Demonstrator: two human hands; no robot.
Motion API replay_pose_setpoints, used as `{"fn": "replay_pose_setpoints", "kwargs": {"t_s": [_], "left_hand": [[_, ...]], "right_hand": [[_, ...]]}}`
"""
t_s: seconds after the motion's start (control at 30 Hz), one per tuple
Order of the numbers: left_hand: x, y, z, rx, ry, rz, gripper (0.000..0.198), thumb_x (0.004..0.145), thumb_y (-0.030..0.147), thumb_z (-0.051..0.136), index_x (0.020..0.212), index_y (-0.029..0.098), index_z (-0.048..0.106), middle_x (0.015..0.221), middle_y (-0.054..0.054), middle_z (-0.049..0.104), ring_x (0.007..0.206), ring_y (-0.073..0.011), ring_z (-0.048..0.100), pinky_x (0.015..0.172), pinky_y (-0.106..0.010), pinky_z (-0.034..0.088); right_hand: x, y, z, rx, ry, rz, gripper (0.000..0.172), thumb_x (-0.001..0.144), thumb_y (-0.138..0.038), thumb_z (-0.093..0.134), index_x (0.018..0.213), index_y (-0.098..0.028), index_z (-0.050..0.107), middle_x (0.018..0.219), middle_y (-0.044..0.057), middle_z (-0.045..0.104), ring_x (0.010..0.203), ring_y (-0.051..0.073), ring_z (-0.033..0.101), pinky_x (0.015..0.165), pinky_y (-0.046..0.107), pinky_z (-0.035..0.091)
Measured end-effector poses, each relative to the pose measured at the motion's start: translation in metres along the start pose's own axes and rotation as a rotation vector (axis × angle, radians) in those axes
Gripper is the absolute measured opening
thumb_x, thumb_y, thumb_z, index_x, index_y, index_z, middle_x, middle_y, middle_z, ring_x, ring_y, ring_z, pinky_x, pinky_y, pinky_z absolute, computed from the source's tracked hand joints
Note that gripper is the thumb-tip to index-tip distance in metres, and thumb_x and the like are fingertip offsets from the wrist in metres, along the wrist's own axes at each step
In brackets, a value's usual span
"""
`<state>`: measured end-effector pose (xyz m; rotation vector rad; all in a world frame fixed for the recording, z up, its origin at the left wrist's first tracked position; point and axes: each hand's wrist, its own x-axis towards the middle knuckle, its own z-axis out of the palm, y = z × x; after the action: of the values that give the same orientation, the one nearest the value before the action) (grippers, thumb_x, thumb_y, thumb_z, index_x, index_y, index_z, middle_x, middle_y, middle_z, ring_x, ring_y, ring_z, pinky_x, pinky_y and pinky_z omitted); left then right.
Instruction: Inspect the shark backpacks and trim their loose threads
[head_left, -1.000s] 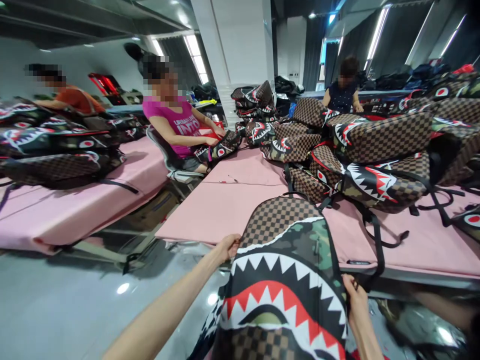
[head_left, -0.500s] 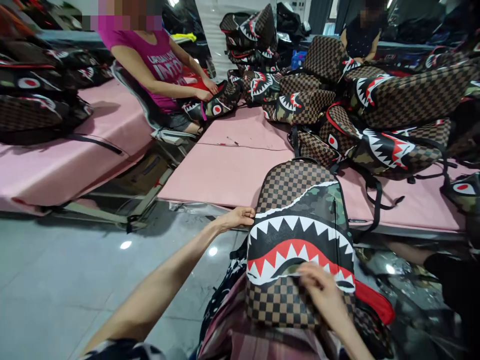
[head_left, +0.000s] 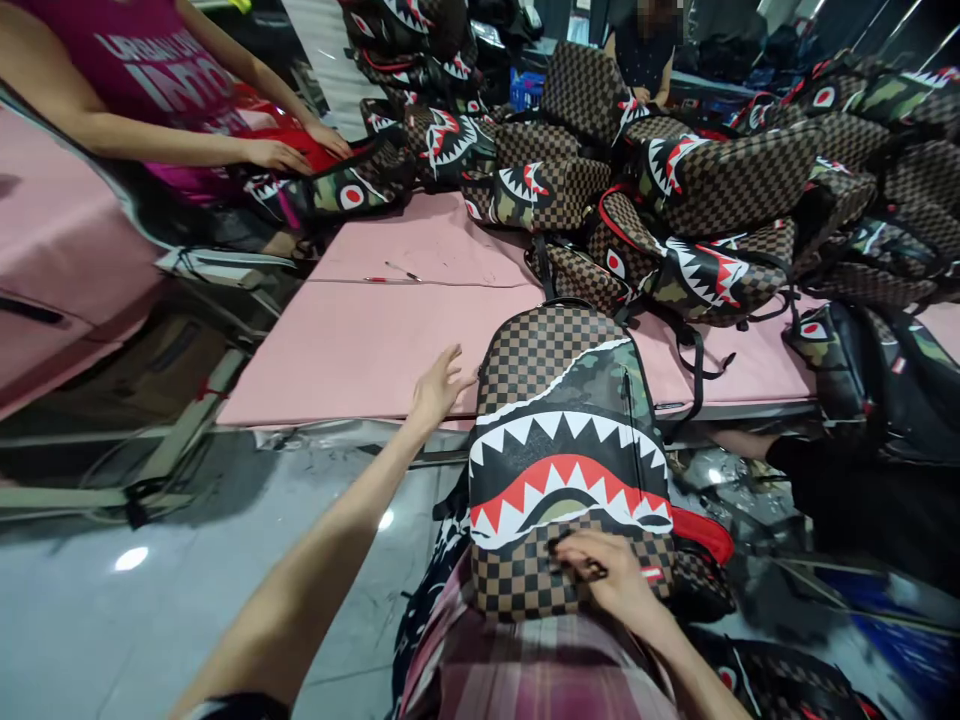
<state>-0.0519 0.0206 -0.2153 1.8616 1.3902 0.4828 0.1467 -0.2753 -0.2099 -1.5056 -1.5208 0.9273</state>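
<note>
A brown checkered backpack (head_left: 566,440) with a camouflage panel and a shark-mouth print leans from my lap onto the edge of the pink table (head_left: 360,350). My left hand (head_left: 437,387) rests at the bag's upper left side, fingers spread apart. My right hand (head_left: 604,575) lies on the lower checkered front, its fingers pinched on a small dark piece, perhaps a zipper pull; I cannot make it out clearly.
A heap of like backpacks (head_left: 675,200) covers the table's far and right side. A person in a pink shirt (head_left: 142,80) handles a bag (head_left: 330,185) at the far left. Another person (head_left: 641,50) sits at the back. Pens (head_left: 390,275) lie on the table. Glossy floor (head_left: 112,600) at left.
The view has tilted down. My left hand has opened, its fingers now spread beside the bag. My right hand slid lower on the front, from the shark mouth to the checkered part.
</note>
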Motion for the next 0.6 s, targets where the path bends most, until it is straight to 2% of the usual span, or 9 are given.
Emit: {"fn": "replay_pose_setpoints", "kwargs": {"t_s": [0.03, 0.1, 0.17, 0.2, 0.27, 0.37, 0.47, 0.53, 0.6], "left_hand": [[-0.011, -0.003, 0.009, -0.021, -0.010, -0.007, 0.025, 0.087, 0.035, 0.043, 0.093, 0.015, 0.056, 0.098, -0.005, 0.063, 0.099, -0.0186, 0.055, 0.082, -0.025, 0.043], [-0.037, -0.012, 0.028, -0.077, -0.034, -0.015, 0.030, 0.089, 0.037, 0.033, 0.087, 0.015, 0.054, 0.089, -0.005, 0.063, 0.089, -0.0172, 0.057, 0.077, -0.025, 0.045], [-0.061, -0.020, 0.043, -0.118, -0.036, -0.023, 0.034, 0.090, 0.038, 0.026, 0.084, 0.017, 0.052, 0.089, -0.005, 0.062, 0.088, -0.0168, 0.055, 0.078, -0.024, 0.045], [-0.069, -0.022, 0.050, -0.136, -0.023, -0.023, 0.035, 0.090, 0.038, 0.024, 0.085, 0.018, 0.052, 0.091, -0.005, 0.061, 0.089, -0.0163, 0.055, 0.078, -0.024, 0.044], [-0.076, -0.023, 0.058, -0.160, 0.012, -0.027, 0.032, 0.088, 0.038, 0.025, 0.080, 0.019, 0.049, 0.084, -0.003, 0.058, 0.082, -0.0151, 0.053, 0.074, -0.022, 0.044], [-0.068, -0.009, 0.053, -0.171, 0.055, -0.021, 0.028, 0.083, 0.039, 0.031, 0.065, 0.020, 0.041, 0.063, 0.001, 0.047, 0.064, -0.0128, 0.047, 0.060, -0.021, 0.042], [-0.058, 0.036, 0.021, -0.179, 0.128, 0.031, 0.027, 0.080, 0.039, 0.036, 0.061, 0.020, 0.036, 0.059, 0.003, 0.040, 0.060, -0.0113, 0.041, 0.057, -0.021, 0.037], [-0.059, 0.087, -0.008, -0.170, 0.182, 0.115, 0.027, 0.079, 0.041, 0.042, 0.062, 0.019, 0.038, 0.061, 0.003, 0.041, 0.062, -0.0109, 0.041, 0.059, -0.021, 0.036], [-0.066, 0.144, -0.033, -0.044, 0.258, 0.294, 0.031, 0.078, 0.043, 0.049, 0.061, 0.018, 0.044, 0.061, 0.003, 0.044, 0.062, -0.0107, 0.042, 0.061, -0.023, 0.035]], "right_hand": [[-0.007, 0.005, -0.012, -0.002, 0.125, 0.065, 0.023, 0.087, -0.024, 0.046, 0.087, -0.021, 0.069, 0.081, 0.004, 0.070, 0.075, 0.017, 0.064, 0.069, 0.029, 0.048], [-0.024, 0.021, -0.036, -0.035, 0.472, 0.247, 0.025, 0.087, -0.033, 0.048, 0.085, -0.019, 0.068, 0.081, 0.005, 0.070, 0.077, 0.020, 0.063, 0.072, 0.032, 0.048], [-0.040, 0.042, -0.054, -0.103, 0.750, 0.379, 0.029, 0.085, -0.040, 0.049, 0.088, -0.017, 0.067, 0.088, 0.008, 0.069, 0.084, 0.022, 0.062, 0.079, 0.035, 0.046], [-0.046, 0.052, -0.058, -0.132, 0.811, 0.408, 0.031, 0.084, -0.042, 0.050, 0.091, -0.017, 0.066, 0.094, 0.009, 0.068, 0.089, 0.023, 0.061, 0.083, 0.037, 0.045], [-0.052, 0.069, -0.058, -0.157, 0.835, 0.421, 0.035, 0.081, -0.044, 0.053, 0.100, -0.017, 0.065, 0.106, 0.010, 0.065, 0.100, 0.024, 0.057, 0.091, 0.039, 0.040], [-0.045, 0.083, -0.046, -0.059, 0.919, 0.446, 0.040, 0.078, -0.045, 0.055, 0.105, -0.016, 0.064, 0.109, 0.011, 0.064, 0.102, 0.024, 0.056, 0.093, 0.039, 0.038], [-0.025, 0.084, -0.031, 0.192, 1.006, 0.476, 0.036, 0.075, -0.043, 0.058, 0.094, -0.013, 0.067, 0.097, 0.010, 0.067, 0.093, 0.023, 0.059, 0.087, 0.038, 0.041], [-0.008, 0.084, -0.022, 0.337, 0.987, 0.481, 0.033, 0.071, -0.042, 0.061, 0.085, -0.013, 0.068, 0.089, 0.009, 0.069, 0.080, 0.021, 0.060, 0.077, 0.035, 0.045], [0.011, 0.083, -0.017, 0.426, 0.955, 0.475, 0.036, 0.069, -0.045, 0.061, 0.083, -0.013, 0.068, 0.083, 0.008, 0.069, 0.058, 0.015, 0.055, 0.057, 0.030, 0.045]]}}
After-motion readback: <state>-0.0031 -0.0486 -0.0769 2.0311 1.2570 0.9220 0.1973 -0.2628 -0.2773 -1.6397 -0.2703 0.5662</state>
